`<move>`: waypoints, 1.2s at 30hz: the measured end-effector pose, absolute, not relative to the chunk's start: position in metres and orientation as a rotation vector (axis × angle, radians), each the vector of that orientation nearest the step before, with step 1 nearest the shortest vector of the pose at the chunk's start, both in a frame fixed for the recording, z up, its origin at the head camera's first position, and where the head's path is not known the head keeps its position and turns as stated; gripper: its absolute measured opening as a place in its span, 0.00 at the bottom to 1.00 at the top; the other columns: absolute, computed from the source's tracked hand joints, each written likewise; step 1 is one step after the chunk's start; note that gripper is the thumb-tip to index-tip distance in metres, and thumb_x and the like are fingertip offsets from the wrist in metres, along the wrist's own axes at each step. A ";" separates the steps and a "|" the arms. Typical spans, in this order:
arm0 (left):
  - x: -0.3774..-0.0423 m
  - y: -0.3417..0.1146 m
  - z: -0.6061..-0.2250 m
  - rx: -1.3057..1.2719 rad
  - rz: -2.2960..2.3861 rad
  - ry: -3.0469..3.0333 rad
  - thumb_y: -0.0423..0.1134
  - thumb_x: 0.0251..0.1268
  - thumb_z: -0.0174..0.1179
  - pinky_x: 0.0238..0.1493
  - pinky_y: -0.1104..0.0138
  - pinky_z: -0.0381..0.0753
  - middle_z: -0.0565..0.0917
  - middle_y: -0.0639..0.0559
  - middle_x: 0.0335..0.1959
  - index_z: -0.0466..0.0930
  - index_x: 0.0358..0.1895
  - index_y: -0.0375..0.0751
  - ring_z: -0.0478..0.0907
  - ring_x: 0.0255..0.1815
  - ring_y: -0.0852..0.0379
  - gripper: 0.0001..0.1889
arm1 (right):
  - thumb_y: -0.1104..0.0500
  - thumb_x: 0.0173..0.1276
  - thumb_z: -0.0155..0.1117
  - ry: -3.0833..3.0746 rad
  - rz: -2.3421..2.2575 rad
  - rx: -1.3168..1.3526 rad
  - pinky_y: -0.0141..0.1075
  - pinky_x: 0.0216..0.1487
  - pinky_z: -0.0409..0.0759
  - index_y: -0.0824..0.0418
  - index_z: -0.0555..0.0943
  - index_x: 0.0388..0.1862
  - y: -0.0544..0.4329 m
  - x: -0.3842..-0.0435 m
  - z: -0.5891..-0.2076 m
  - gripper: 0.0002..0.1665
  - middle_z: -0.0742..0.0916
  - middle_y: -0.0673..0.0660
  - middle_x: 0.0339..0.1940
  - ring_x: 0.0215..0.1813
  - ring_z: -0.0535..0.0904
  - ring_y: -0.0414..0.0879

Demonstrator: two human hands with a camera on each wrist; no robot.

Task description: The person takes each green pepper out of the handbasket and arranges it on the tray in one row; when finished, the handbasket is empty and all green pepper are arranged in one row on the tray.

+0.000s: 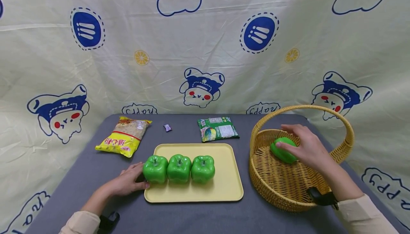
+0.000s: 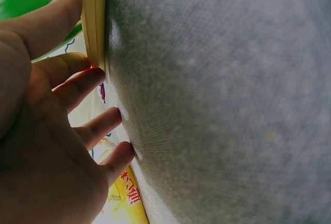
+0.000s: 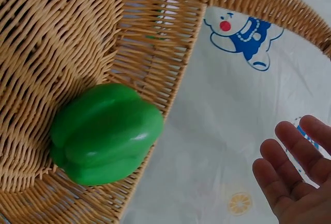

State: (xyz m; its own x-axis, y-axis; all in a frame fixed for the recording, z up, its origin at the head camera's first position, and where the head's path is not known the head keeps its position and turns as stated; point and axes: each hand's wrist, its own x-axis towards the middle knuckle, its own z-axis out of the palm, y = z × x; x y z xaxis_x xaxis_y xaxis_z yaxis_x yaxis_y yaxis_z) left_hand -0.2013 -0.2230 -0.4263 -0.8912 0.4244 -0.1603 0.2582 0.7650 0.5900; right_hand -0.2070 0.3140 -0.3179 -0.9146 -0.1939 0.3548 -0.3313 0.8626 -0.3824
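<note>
In the head view, three green bell peppers (image 1: 179, 169) stand in a row on a pale yellow tray (image 1: 224, 191). The left hand (image 1: 129, 180) is at the tray's left edge; in the left wrist view, its thumb and nearest fingertips touch the tray rim (image 2: 93, 22), with the other fingers spread toward the cloth. Another green bell pepper (image 3: 106, 133) lies on its side in a wicker basket (image 1: 272, 177), against the far wall. The right hand (image 1: 304, 145) hovers over that pepper; the right wrist view shows its fingers (image 3: 295, 157) apart from it.
Behind the tray lie a yellow snack bag (image 1: 123, 138), a small purple packet (image 1: 167, 128) and a green packet (image 1: 217, 129). The basket's tall handle (image 1: 307, 107) arches above the right forearm. A patterned curtain (image 1: 205, 48) hangs behind the grey table (image 1: 182, 216).
</note>
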 end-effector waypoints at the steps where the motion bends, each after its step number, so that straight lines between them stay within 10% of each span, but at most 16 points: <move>1: -0.201 -0.223 -0.426 0.532 0.835 2.678 0.52 0.57 0.64 0.58 0.27 0.49 0.63 0.34 0.70 0.61 0.69 0.34 0.50 0.71 0.28 0.40 | 0.40 0.62 0.63 -2.740 0.639 0.386 0.58 0.52 0.70 0.60 0.70 0.65 0.315 -0.208 -0.319 0.38 0.77 0.62 0.58 0.58 0.70 0.59; 28: -0.199 -0.222 -0.426 0.534 0.837 2.691 0.52 0.57 0.64 0.57 0.26 0.48 0.64 0.34 0.69 0.61 0.68 0.33 0.51 0.71 0.28 0.40 | 0.35 0.61 0.60 -3.005 0.525 0.269 0.62 0.53 0.68 0.68 0.65 0.67 0.332 -0.251 -0.342 0.48 0.73 0.72 0.61 0.60 0.66 0.67; 36: -0.200 -0.223 -0.426 0.554 0.851 2.699 0.52 0.57 0.64 0.57 0.26 0.49 0.65 0.34 0.69 0.62 0.68 0.32 0.51 0.71 0.27 0.40 | 0.34 0.59 0.62 -3.070 0.434 0.254 0.47 0.39 0.71 0.71 0.64 0.67 0.337 -0.257 -0.352 0.51 0.74 0.74 0.57 0.52 0.69 0.64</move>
